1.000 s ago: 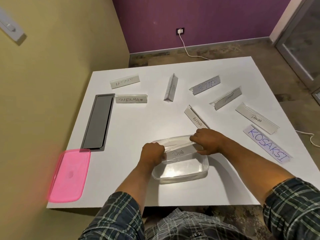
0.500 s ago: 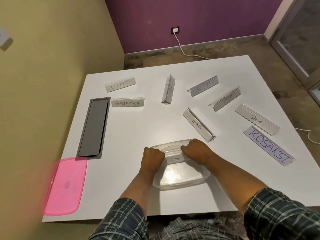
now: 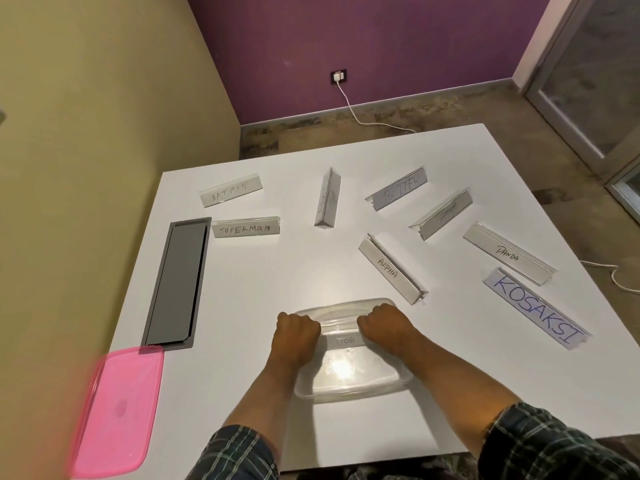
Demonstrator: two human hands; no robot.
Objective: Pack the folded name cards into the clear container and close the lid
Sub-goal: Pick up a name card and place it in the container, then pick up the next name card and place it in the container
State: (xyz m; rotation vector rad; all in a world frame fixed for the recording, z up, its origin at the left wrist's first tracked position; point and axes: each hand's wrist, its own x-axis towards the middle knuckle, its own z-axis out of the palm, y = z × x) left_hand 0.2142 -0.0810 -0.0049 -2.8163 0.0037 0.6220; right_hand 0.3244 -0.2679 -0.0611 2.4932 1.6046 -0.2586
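Both hands are now pressing the white folded name card marked DOG [image 3: 346, 340] down into the clear rectangular plastic container [image 3: 349, 382], where a second ago they were holding it higher, across the rim. The left hand [image 3: 298, 330] is curling round the card's left end and the right hand [image 3: 382, 325] round its right end, knuckles up, so the card is sitting low between the walls in the far half of the container, at about 6 o'clock on the white table [image 3: 277, 282].

This looks like the first card going in, so the task is only beginning. Nine cards are still lying outside: BATMAN [image 3: 230, 194] and SUPERMAN [image 3: 246, 229] at 10 o'clock, an upright one with unreadable lettering [image 3: 327, 199] at 12, BUTTER [image 3: 398, 192] and a faintly lettered one [image 3: 441, 216] at 1, ALPHA [image 3: 391, 270] just beyond the right hand, PANDA [image 3: 507, 254] and the blue-lettered KOSAKSI [image 3: 535, 306] at 3.

The pink translucent plastic lid [image 3: 116, 410] is waiting at 8 o'clock, overhanging the table's left edge, beside the grey recessed cable hatch [image 3: 178, 282].
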